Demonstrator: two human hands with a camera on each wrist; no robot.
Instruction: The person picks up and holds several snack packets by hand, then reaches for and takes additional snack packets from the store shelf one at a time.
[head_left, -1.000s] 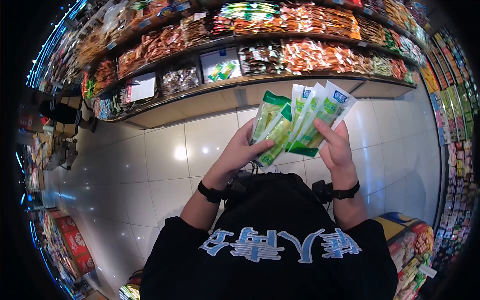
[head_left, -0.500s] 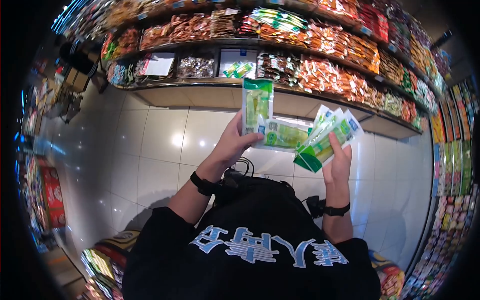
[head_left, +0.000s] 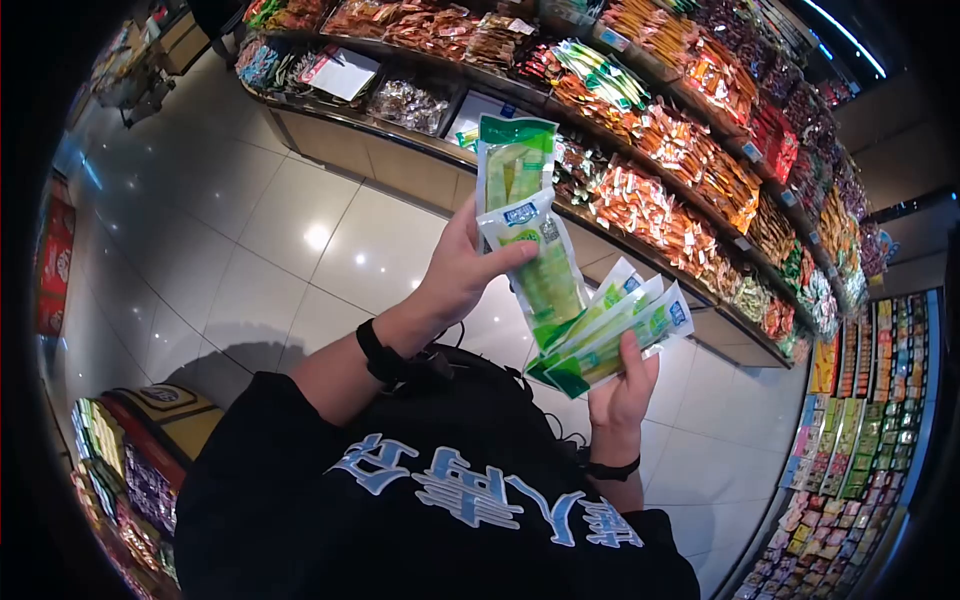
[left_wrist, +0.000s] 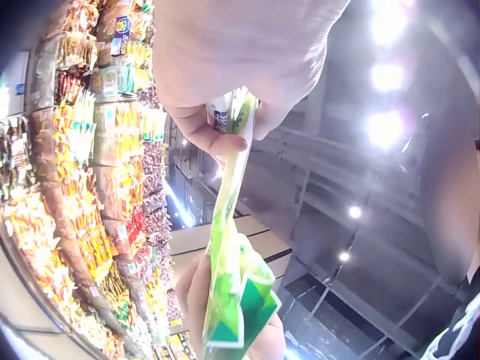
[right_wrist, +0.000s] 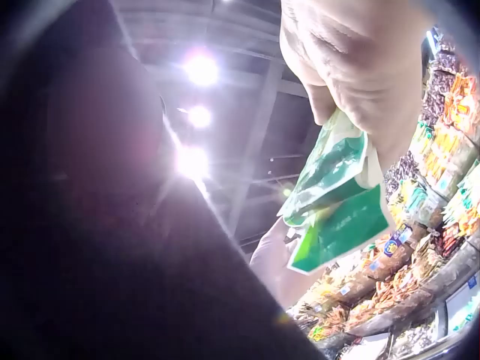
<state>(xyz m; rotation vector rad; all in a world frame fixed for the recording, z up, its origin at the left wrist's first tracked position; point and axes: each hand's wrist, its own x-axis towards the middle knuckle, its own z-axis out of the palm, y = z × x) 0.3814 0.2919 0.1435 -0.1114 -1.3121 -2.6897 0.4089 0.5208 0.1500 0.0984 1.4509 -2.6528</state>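
In the head view the left hand (head_left: 465, 265) pinches two green-and-clear packets: one upright packet (head_left: 512, 170) with a green top band, and one slanting packet (head_left: 548, 275) lying over it under the thumb. The right hand (head_left: 622, 395) grips a fan of several similar packets (head_left: 620, 340), thumb on top. The slanting packet's lower end meets the green ends of that fan. In the left wrist view the packets (left_wrist: 229, 225) appear nearly edge-on below the left hand (left_wrist: 244, 60). Green packet ends (right_wrist: 341, 229) hang from the right hand (right_wrist: 360, 67) in the right wrist view.
Tiered shelves of wrapped snacks (head_left: 650, 215) run diagonally across the front, with a white sign (head_left: 340, 75) on the lowest tier. Another packed rack (head_left: 850, 440) stands at the right. Tiled floor (head_left: 270, 240) lies below, and a display (head_left: 150, 480) stands at lower left.
The slanting packet in the left hand has turned from lying sideways to pointing down. The right hand and its fan have moved lower and closer. The head view has rotated, tilting the shelves.
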